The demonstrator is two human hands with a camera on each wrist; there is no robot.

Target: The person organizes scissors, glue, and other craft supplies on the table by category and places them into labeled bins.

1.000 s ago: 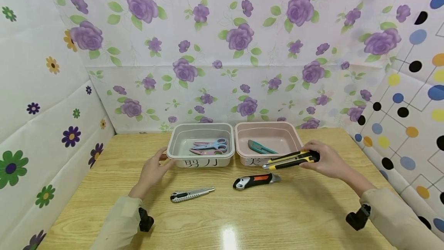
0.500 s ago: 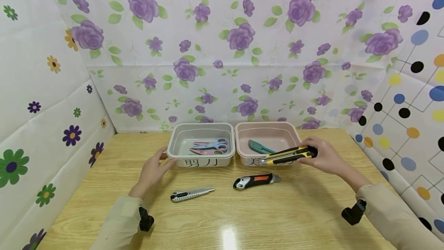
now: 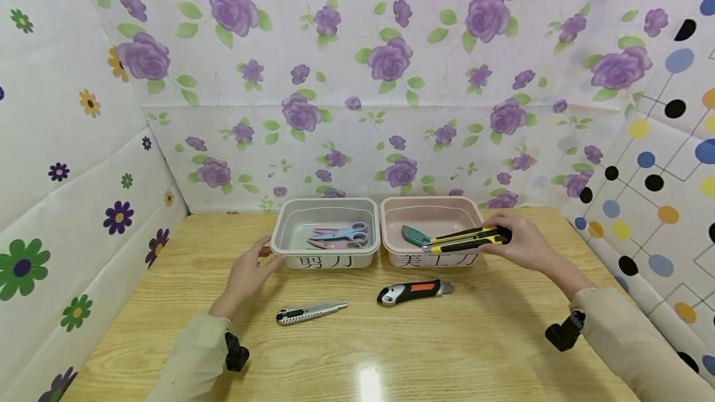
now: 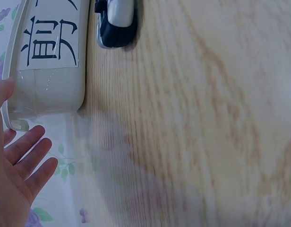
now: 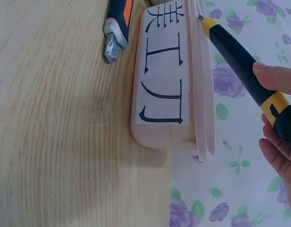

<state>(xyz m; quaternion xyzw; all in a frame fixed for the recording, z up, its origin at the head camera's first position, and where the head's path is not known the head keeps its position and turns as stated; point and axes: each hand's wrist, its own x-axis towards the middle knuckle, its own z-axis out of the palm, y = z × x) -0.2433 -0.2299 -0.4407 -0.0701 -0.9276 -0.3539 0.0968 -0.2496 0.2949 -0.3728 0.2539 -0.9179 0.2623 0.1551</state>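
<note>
My right hand [image 3: 522, 242] grips the rear of a yellow-and-black utility knife [image 3: 460, 242]. The knife is held over the front rim of the pink bin [image 3: 475, 211], its tip pointing left. A teal utility knife [image 3: 413, 236] lies inside that bin, partly hidden behind the held one. My left hand [image 3: 246, 275] is at the front left corner of the grey bin [image 3: 279, 222]. Its thumb touches the rim in the left wrist view, while several fingers [image 4: 34, 158] extend loosely beside the bin. Scissors [image 3: 349, 234] in blue and pink lie in the grey bin.
In front of the bins, a black, silver and orange utility knife [image 3: 416, 291] lies on the wooden table [image 3: 447, 352]. A silver snap-off knife [image 3: 310, 313] is farther left. Both bins stand side by side near a flowered backdrop [image 3: 346, 141] and bear labels with black characters.
My right hand has carried the yellow-and-black knife slightly up and away from me, from in front of the pink bin to over its rim. My left hand stays at the grey bin.
</note>
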